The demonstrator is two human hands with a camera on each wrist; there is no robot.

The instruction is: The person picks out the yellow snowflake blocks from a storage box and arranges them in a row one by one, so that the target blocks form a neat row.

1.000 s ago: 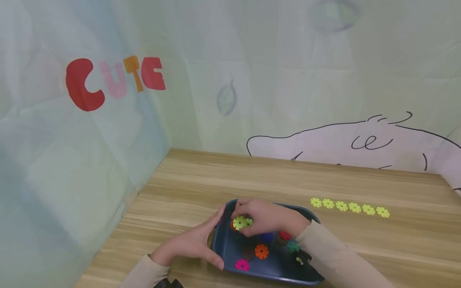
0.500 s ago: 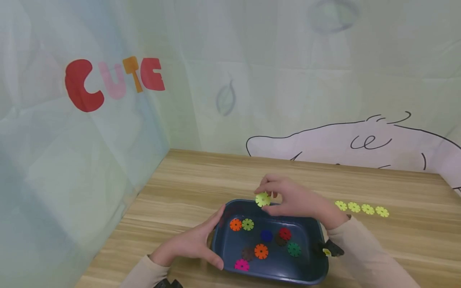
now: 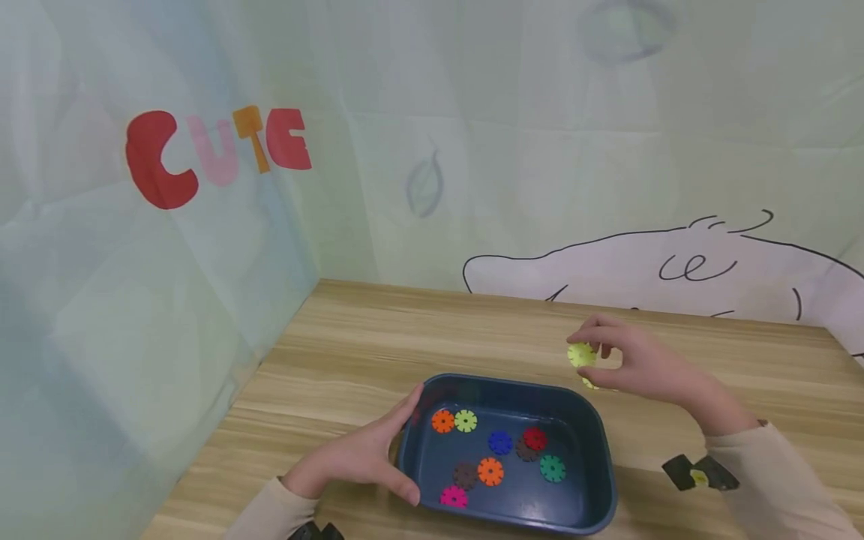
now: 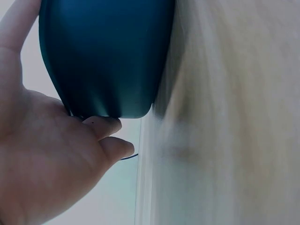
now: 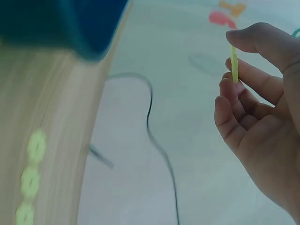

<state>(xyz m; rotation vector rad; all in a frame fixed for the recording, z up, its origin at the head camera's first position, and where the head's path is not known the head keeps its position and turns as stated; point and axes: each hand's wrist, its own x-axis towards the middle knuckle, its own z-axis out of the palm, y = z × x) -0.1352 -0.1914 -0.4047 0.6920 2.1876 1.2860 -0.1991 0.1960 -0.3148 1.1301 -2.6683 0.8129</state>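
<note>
My right hand (image 3: 637,360) pinches a yellow notched plastic disc (image 3: 581,354) between thumb and fingertips, above the table right of the tray's back edge. In the right wrist view the yellow disc (image 5: 234,64) appears edge-on. The dark blue tray (image 3: 587,495) sits on the table, and my left hand (image 3: 358,461) holds its left end, thumb at the near corner and fingers along the far one. Inside lie several similar discs, among them a yellow-green one (image 3: 466,421), an orange one (image 3: 490,472), a blue one (image 3: 500,442) and a pink one (image 3: 454,496).
A row of yellow discs lies on the wooden table (image 3: 405,337), mostly hidden behind my right hand; several of these row discs (image 5: 29,182) show blurred in the right wrist view. Fabric-like walls (image 3: 574,150) with a drawing and coloured letters stand at the back and left.
The right hand has lifted a yellow disc out of the tray and carried it rightward over the tray's back rim toward the row. The left hand has stayed on the tray.
</note>
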